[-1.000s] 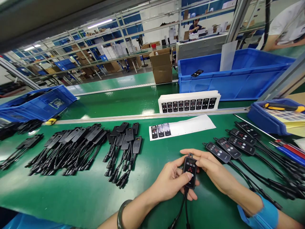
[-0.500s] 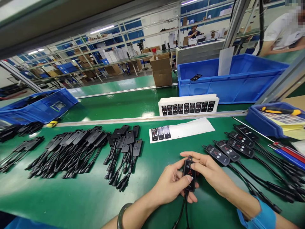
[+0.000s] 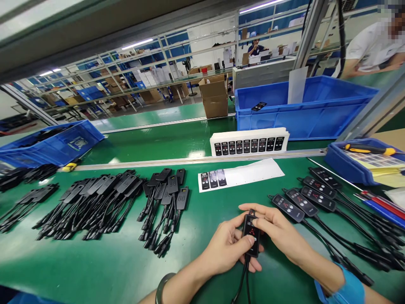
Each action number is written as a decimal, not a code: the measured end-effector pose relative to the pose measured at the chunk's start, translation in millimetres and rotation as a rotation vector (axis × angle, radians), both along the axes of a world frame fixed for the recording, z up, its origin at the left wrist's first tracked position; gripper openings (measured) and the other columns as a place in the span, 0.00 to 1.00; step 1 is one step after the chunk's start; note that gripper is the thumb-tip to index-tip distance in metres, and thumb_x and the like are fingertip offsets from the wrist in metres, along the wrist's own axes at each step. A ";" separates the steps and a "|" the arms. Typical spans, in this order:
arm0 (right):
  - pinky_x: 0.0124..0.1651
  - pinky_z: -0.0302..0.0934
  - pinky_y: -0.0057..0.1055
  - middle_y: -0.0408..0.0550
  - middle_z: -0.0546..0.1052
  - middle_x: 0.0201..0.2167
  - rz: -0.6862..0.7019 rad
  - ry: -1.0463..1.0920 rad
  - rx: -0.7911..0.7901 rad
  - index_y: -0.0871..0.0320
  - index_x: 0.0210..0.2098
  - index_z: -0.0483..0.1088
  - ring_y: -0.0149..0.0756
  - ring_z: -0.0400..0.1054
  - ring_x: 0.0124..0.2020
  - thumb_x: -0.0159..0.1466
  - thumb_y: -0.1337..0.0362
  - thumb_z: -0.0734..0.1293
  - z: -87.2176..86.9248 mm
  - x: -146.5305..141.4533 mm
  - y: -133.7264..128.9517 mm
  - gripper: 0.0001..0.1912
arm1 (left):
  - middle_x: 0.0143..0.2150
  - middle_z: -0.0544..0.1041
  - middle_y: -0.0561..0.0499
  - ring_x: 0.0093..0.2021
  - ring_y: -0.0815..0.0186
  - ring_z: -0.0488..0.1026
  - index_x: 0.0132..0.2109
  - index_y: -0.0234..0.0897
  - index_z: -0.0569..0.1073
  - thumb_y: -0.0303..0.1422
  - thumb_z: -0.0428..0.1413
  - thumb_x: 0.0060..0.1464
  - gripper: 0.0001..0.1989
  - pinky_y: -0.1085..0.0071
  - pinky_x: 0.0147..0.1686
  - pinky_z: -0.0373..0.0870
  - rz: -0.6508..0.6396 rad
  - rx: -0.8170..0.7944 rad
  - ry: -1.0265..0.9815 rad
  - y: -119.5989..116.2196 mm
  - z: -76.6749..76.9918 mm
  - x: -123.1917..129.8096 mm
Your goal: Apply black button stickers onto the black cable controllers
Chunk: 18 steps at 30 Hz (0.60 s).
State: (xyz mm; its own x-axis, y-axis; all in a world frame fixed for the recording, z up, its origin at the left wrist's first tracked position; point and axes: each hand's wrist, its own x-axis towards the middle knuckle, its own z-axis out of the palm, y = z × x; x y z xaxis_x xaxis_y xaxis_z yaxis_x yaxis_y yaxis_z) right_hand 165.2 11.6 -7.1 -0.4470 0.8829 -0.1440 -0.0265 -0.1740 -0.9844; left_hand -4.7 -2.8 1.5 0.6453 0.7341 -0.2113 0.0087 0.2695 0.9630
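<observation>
Both my hands hold one small black controller (image 3: 251, 234) with a cable running down toward me. My left hand (image 3: 226, 249) grips its lower body, thumb pressed on the face. My right hand (image 3: 278, 234) pinches its upper end with the fingertips. To the right lie several finished controllers (image 3: 303, 200) with labelled faces and long cables. A white backing sheet (image 3: 249, 173) just beyond my hands carries three label stickers (image 3: 213, 179) at its left end.
Rows of unlabelled black controllers (image 3: 104, 198) cover the green table at the left. A stack of label sheets (image 3: 249, 141) leans by the metal rail. Blue bins sit at back right (image 3: 316, 109), far left (image 3: 53, 141) and right (image 3: 357, 162). A person (image 3: 373, 46) works at top right.
My hands and the controller have stayed in the same grip. The view has tilted slightly, shifting everything a little lower in the frame.
</observation>
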 end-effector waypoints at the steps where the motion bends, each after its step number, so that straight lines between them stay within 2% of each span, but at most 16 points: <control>1: 0.28 0.60 0.30 0.52 0.71 0.32 0.004 0.007 -0.006 0.68 0.57 0.55 0.32 0.64 0.23 0.60 0.57 0.58 1.4 0.3 0.4 0.29 | 0.42 0.74 0.38 0.30 0.64 0.75 0.64 0.35 0.55 0.37 0.51 0.62 0.26 0.79 0.24 0.68 0.000 0.001 0.007 0.0 0.8 0.0; 5: 0.32 0.59 0.32 0.52 0.71 0.32 -0.014 0.030 -0.038 0.70 0.60 0.54 0.33 0.64 0.25 0.56 0.56 0.56 2.3 1.8 1.3 0.36 | 0.41 0.73 0.36 0.29 0.64 0.75 0.62 0.32 0.57 0.39 0.52 0.61 0.26 0.80 0.23 0.67 0.015 -0.007 -0.005 0.5 2.7 -0.3; 8: 0.35 0.60 0.32 0.50 0.69 0.35 -0.057 -0.051 -0.003 0.65 0.62 0.54 0.31 0.63 0.27 0.59 0.53 0.55 -4.0 0.4 -0.4 0.35 | 0.41 0.73 0.35 0.29 0.63 0.75 0.62 0.32 0.56 0.41 0.52 0.61 0.28 0.78 0.24 0.68 0.029 -0.011 -0.025 1.1 2.4 0.0; 9: 0.35 0.61 0.32 0.49 0.68 0.36 -0.081 -0.116 0.063 0.62 0.62 0.53 0.31 0.63 0.28 0.62 0.51 0.55 -6.8 -0.9 -1.4 0.33 | 0.40 0.74 0.36 0.29 0.64 0.75 0.63 0.31 0.54 0.41 0.52 0.61 0.29 0.77 0.25 0.69 0.043 -0.016 -0.025 0.9 2.1 0.3; 11: 0.41 0.63 0.32 0.48 0.66 0.41 -0.151 -0.323 0.319 0.54 0.61 0.51 0.30 0.65 0.36 0.67 0.48 0.55 -12.1 -4.5 -3.5 0.28 | 0.37 0.73 0.40 0.30 0.67 0.74 0.65 0.29 0.52 0.40 0.54 0.60 0.33 0.76 0.30 0.71 0.078 0.002 -0.046 0.1 1.7 1.0; 13: 0.49 0.62 0.32 0.48 0.62 0.49 -0.228 -0.532 0.614 0.48 0.60 0.50 0.30 0.63 0.47 0.68 0.52 0.56 -16.1 -8.2 -4.8 0.23 | 0.38 0.70 0.43 0.34 0.73 0.72 0.65 0.29 0.52 0.33 0.57 0.57 0.34 0.76 0.37 0.70 0.088 0.046 -0.110 -0.9 1.1 1.3; 14: 0.50 0.62 0.31 0.47 0.60 0.50 -0.252 -0.590 0.712 0.47 0.59 0.50 0.29 0.62 0.48 0.67 0.55 0.56 -17.4 -9.5 -4.9 0.22 | 0.42 0.69 0.43 0.39 0.74 0.70 0.66 0.31 0.52 0.28 0.57 0.55 0.34 0.77 0.41 0.68 0.071 0.063 -0.141 -1.1 0.9 0.9; 16: 0.47 0.65 0.29 0.49 0.59 0.50 -0.266 -0.643 0.843 0.48 0.59 0.51 0.28 0.62 0.47 0.66 0.63 0.56 -19.0 -9.8 -4.0 0.22 | 0.43 0.67 0.44 0.40 0.73 0.68 0.67 0.34 0.50 0.23 0.56 0.53 0.37 0.78 0.40 0.66 0.008 0.120 -0.109 0.2 0.9 -1.1; 18: 0.45 0.66 0.32 0.52 0.61 0.47 -0.290 -0.737 1.004 0.55 0.58 0.55 0.32 0.62 0.45 0.63 0.69 0.57 -20.4 -6.1 -1.8 0.23 | 0.43 0.69 0.44 0.37 0.74 0.66 0.65 0.33 0.57 0.27 0.55 0.55 0.31 0.78 0.37 0.65 0.018 0.237 0.080 4.2 2.1 -5.4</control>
State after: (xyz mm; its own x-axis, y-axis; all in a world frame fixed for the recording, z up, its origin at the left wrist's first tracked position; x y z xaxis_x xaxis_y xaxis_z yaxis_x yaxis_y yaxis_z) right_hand 159.1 9.8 -27.6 -0.3197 0.7993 0.5089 0.6675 0.5712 -0.4777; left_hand -10.2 1.5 3.6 0.6202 0.7802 -0.0818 0.0845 0.0372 0.9957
